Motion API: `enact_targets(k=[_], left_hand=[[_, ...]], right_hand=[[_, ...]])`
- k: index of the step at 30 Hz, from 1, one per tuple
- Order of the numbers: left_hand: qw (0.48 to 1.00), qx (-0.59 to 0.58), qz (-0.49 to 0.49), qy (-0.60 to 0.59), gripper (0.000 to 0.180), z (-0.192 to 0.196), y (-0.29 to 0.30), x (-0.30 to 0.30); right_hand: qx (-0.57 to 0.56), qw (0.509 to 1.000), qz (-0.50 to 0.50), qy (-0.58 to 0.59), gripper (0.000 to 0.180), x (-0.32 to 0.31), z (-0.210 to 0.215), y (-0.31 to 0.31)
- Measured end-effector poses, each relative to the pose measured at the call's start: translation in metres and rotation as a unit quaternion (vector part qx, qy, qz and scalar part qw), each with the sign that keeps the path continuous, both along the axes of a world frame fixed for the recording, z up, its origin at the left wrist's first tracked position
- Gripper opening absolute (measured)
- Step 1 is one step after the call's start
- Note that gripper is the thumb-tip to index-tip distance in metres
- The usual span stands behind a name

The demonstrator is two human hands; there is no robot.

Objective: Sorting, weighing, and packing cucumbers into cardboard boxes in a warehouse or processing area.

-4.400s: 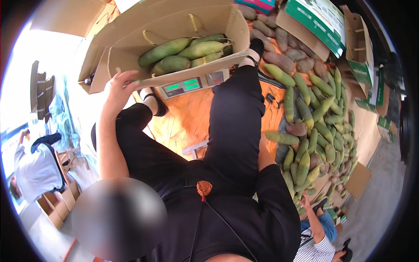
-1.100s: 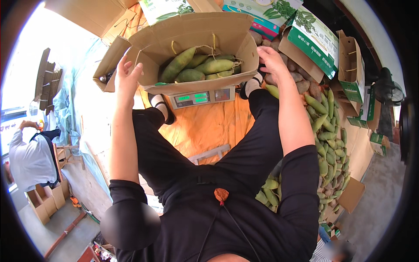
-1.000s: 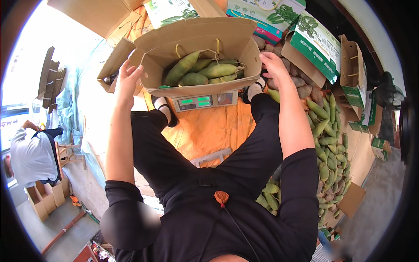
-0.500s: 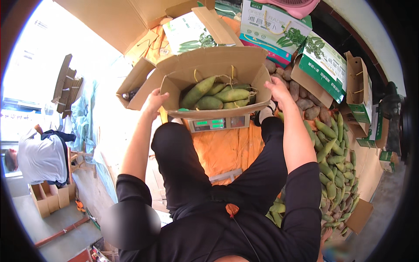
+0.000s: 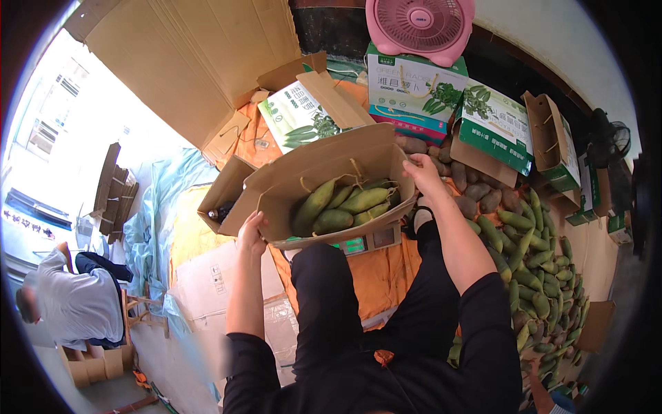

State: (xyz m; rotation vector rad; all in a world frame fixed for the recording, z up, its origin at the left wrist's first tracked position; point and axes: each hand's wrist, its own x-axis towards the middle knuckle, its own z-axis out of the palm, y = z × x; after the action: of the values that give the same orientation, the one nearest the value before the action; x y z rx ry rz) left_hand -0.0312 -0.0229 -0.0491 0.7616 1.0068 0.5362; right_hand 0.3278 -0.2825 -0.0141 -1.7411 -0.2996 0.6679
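An open cardboard box holds several green radishes, long and pale green, piled inside it. My left hand grips its left end at the near corner, thumb over the rim. At the right end, my right hand holds the upper edge between thumb and fingers. The box sits slantwise, its left end nearer my body. Partly hidden under it is a digital scale with lit green digits. Whether the box rests on the scale or hangs just above it, I cannot tell.
A large heap of green radishes spreads at the right, with brownish roots beyond. Printed cartons and a pink fan stand at the back. Another person sits at far left. Flattened cardboard lies left of my legs.
The box has turned from nearly level to slanted, its left end swinging toward me and right end away. Both hands keep their hold. My view has also shifted, showing more of the back.
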Motion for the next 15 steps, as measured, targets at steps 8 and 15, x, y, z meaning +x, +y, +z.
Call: enact_targets(k=[8,15], left_hand=[[0.989,-0.012,0.080,-0.127,0.020,0.031,0.012,-0.135],[0.965,-0.023,0.248,-0.077,0.026,0.029,-0.068,-0.290]], right_hand=[[0.092,0.985,0.146,-0.006,0.053,-0.075,0.051,0.069],[0.061,0.948,0.295,-0.099,0.062,-0.198,0.045,0.140]])
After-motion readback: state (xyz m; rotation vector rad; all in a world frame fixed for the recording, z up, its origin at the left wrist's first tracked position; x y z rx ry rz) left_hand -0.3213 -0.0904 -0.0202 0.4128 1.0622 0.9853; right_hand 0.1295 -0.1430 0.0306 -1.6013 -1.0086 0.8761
